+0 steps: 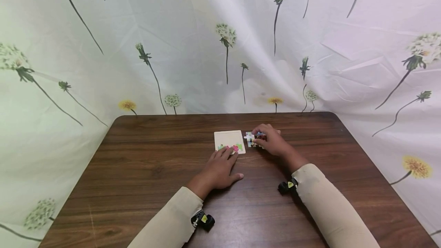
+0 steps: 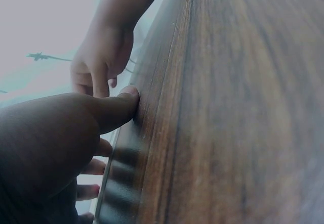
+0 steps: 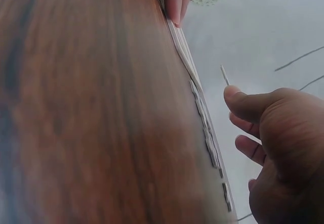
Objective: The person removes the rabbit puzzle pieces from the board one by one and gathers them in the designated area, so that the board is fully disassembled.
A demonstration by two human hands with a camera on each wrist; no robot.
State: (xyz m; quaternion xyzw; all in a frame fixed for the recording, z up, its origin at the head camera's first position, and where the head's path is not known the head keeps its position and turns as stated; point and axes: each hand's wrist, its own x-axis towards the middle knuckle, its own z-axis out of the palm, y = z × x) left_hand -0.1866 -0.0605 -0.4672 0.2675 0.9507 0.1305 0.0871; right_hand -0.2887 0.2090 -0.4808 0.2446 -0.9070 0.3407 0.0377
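Note:
A pale, square puzzle tray [image 1: 227, 137] lies toward the far side of the table. Pink and green puzzle pieces [image 1: 237, 147] fill part of its near side. My left hand [image 1: 218, 168] rests its extended fingertips at the tray's near edge, thumb spread to the side. Just right of the tray, my right hand [image 1: 273, 142] is above loose puzzle pieces [image 3: 205, 125], partly covering them in the head view. Between its thumb and finger it pinches one thin puzzle piece [image 3: 224, 75], seen edge-on and raised off the table in the right wrist view.
The brown wood-grain table [image 1: 155, 167] reaches back to a pale hanging cloth [image 1: 193, 49] printed with dandelions. Small black cameras are strapped at both sleeve cuffs, the left camera [image 1: 203, 220] and the right camera [image 1: 287, 186].

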